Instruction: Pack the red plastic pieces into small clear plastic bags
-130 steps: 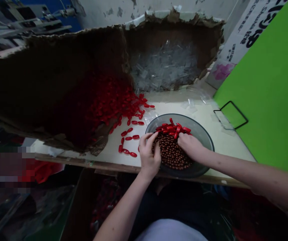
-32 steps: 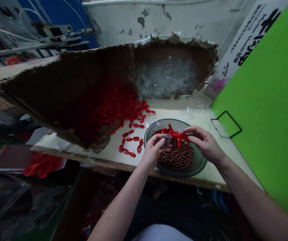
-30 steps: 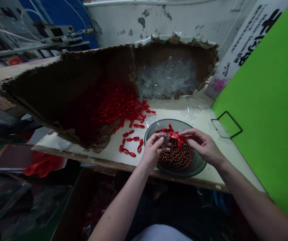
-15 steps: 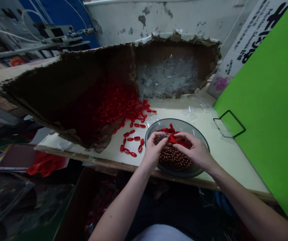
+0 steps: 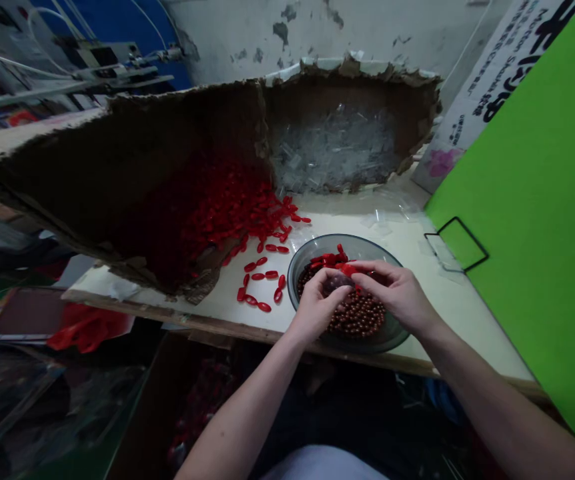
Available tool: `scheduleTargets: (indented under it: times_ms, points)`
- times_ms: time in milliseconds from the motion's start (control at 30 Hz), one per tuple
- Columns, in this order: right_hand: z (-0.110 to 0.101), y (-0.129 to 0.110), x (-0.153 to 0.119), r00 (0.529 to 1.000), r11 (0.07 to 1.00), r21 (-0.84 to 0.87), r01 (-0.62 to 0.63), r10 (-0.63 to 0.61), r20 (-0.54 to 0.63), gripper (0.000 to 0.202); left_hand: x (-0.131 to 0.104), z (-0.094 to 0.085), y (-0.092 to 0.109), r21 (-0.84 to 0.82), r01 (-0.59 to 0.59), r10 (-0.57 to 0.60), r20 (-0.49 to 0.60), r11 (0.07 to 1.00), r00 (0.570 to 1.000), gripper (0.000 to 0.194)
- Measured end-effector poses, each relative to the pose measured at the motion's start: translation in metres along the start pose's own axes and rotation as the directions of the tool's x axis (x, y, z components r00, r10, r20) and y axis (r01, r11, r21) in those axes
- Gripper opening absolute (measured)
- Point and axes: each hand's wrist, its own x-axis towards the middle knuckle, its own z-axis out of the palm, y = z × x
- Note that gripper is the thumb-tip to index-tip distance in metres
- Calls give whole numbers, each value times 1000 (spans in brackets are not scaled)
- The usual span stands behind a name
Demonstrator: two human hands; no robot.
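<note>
Both hands are over a grey translucent bowl (image 5: 295,267) on the white table. Shiny brown beads (image 5: 360,320) lie in it, along with several red plastic pieces (image 5: 325,259) at its far side. My left hand (image 5: 320,303) is closed around a small clear packet with dark contents (image 5: 337,285). My right hand (image 5: 392,287) pinches a red piece (image 5: 350,270) against the packet's far edge. The fingers partly hide both items, so I cannot tell whether the red piece sits in the packet.
A torn cardboard box (image 5: 262,127) stands behind, with a heap of red pieces (image 5: 227,207) at left and clear plastic pieces (image 5: 335,150) at right. Loose red pieces (image 5: 262,275) lie left of the bowl. A green board (image 5: 527,200) with a black wire handle (image 5: 472,243) borders the right.
Both hands have shifted slightly to the right over the bowl, with the packet in the left. The right fingers have drawn in on the red piece; more red pieces show behind the hands.
</note>
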Motion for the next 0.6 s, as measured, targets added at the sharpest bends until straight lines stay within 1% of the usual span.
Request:
scheduleTargets:
  times_ms: [100,200,267,367,500,600]
  points:
    - [5,2,-3,995,991,-108,83,-88,-41,26,0,4,-1,32,-21,21,3,999,1000,22]
    - [7,5,-7,973,941,-272,200,-224,-58,31,0,6,-2,43,-25,25,3,999,1000,23]
    - [7,6,-11,949,883,-374,283,-315,-26,35,0,7,0,38,-22,22,-4,999,1000,24]
    - [6,8,-15,913,796,-475,376,-406,41,39,-3,8,4,18,0,0,-9,1000,1000,24]
    - [4,10,-17,878,706,-539,459,-454,153,43,-5,8,8,10,30,-30,4,1000,1000,24]
    - [4,12,-19,879,706,-536,464,-439,183,45,-5,5,8,7,31,-31,15,1000,999,23]
